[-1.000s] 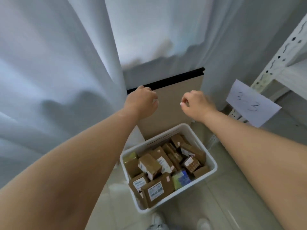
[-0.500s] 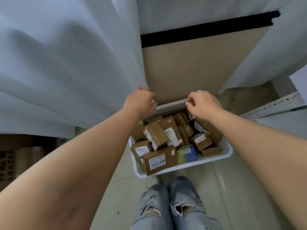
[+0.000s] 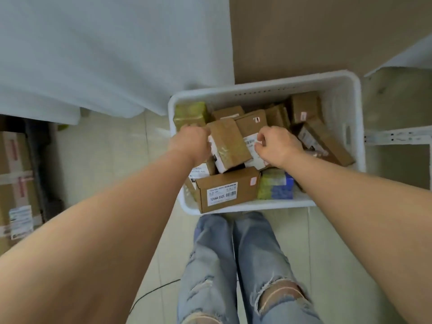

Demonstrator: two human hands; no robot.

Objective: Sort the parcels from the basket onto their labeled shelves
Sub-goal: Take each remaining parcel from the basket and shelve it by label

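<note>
A white plastic basket (image 3: 257, 86) stands on the floor in front of my knees, filled with several parcels. On top of the pile lies a taped brown parcel (image 3: 230, 141). My left hand (image 3: 190, 145) is curled against that parcel's left end, fingertips hidden. My right hand (image 3: 277, 146) hovers with curled fingers just right of it, over a parcel with a white label (image 3: 251, 142), holding nothing I can see. A large box (image 3: 228, 191) labelled 12V4A-5525 leans at the basket's near edge.
A white sheet (image 3: 105, 54) hangs at the left, a cardboard panel (image 3: 327, 36) behind the basket. Stacked cartons (image 3: 16, 183) stand at the far left. A white shelf rail (image 3: 397, 137) runs along the right. A black cable (image 3: 152, 293) lies on the tiled floor.
My view has tilted down and closer to the basket. Both hands have dropped from above its far rim onto the parcels, coming to either side of the taped brown one.
</note>
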